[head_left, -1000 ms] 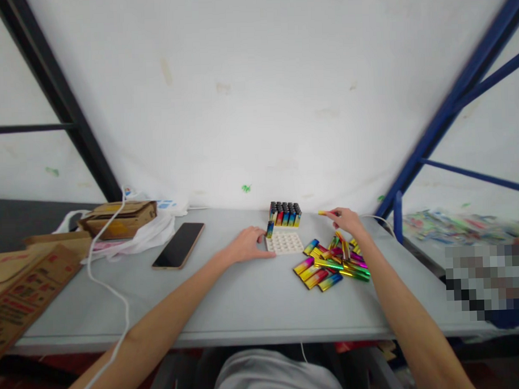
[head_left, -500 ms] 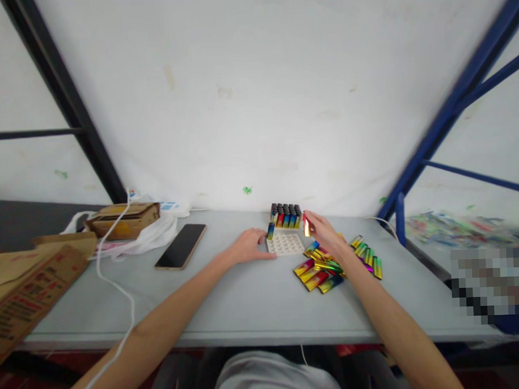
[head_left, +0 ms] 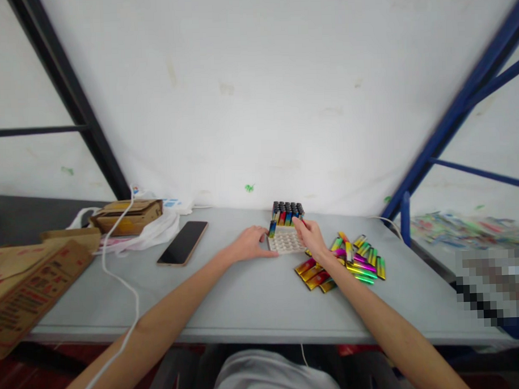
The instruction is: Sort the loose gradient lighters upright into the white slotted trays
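White tray (head_left: 284, 242): left hand (head_left: 249, 243) open along left edge; right hand (head_left: 311, 238) above, apparently gripping mostly hidden lighter (head_left: 303, 222)

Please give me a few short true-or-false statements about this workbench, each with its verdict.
1. The left hand is at the left side of the white tray. True.
2. The phone lies to the right of the tray. False: it lies to the left.
3. The loose shiny pieces lie right of the tray and nearer the person. True.
4. The block of black-topped pieces stands in front of the tray. False: it stands behind it.
5. The right hand is over the phone. False: it is at the tray's right side.
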Available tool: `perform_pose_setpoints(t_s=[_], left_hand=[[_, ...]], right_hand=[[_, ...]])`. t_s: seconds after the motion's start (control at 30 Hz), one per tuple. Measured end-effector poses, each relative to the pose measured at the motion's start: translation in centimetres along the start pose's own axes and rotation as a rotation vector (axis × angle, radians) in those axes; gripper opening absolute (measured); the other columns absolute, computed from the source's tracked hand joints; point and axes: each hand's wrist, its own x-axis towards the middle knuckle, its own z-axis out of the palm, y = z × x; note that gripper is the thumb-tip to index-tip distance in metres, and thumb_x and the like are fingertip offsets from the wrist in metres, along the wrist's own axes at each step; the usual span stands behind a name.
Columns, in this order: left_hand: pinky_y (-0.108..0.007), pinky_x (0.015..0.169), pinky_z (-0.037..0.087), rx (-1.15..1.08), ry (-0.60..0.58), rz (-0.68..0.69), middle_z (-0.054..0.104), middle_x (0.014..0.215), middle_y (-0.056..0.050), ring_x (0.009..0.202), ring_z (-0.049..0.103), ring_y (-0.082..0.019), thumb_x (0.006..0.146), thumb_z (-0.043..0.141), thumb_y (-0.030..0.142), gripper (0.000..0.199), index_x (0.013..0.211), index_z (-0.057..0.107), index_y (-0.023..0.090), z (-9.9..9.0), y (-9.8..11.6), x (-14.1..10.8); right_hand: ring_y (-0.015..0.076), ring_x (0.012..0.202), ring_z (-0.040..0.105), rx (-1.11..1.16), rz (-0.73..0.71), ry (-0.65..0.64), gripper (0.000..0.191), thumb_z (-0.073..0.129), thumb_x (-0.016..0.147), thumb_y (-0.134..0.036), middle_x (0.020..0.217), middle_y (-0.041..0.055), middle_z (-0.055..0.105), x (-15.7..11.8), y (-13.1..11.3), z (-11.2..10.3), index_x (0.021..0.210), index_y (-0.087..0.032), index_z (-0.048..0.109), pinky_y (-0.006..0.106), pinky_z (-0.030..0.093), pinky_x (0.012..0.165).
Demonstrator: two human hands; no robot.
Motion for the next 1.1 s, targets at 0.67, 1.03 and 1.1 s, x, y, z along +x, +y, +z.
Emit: perform_pose_setpoints(t_s=[0.67,1.03,1.1], left_hand=[[-0.034,0.072,0.043,0.018,0.001,0.002,0.066,0.086,-0.005,0.079,0.059,-0.024,0.068,0.071,0.079,0.064,0.088,0.064,0.019,0.2,-0.3,0.0],[-0.034,0.075,0.044,0.035,-0.003,0.006,0.066,0.087,-0.006,0.081,0.059,-0.025,0.069,0.07,0.08,0.064,0.087,0.061,0.02,0.3,-0.2,0.1],[-0.034,0.074,0.044,0.033,0.0,0.001,0.065,0.086,-0.005,0.081,0.059,-0.024,0.069,0.07,0.079,0.062,0.086,0.06,0.02,0.3,-0.2,0.1]], right_hand=[[0.019,0.071,0.054,-0.364,-0.35,-0.141,0.039,0.042,0.102,-0.057,0.076,0.0015,0.057,-0.5,0.2,0.4,0.085,-0.023,0.051,0.029,0.043,0.064],[0.0178,0.067,0.056,-0.579,-0.432,-0.242,0.047,0.043,0.104,-0.059,0.073,0.0024,0.063,0.3,0.3,0.8,0.08,-0.021,0.058,0.028,0.042,0.069],[0.0198,0.076,0.061,-0.593,-0.464,-0.278,0.046,0.043,0.105,-0.057,0.083,0.006,0.069,0.4,0.6,1.0,0.088,-0.019,0.063,0.03,0.046,0.075]])
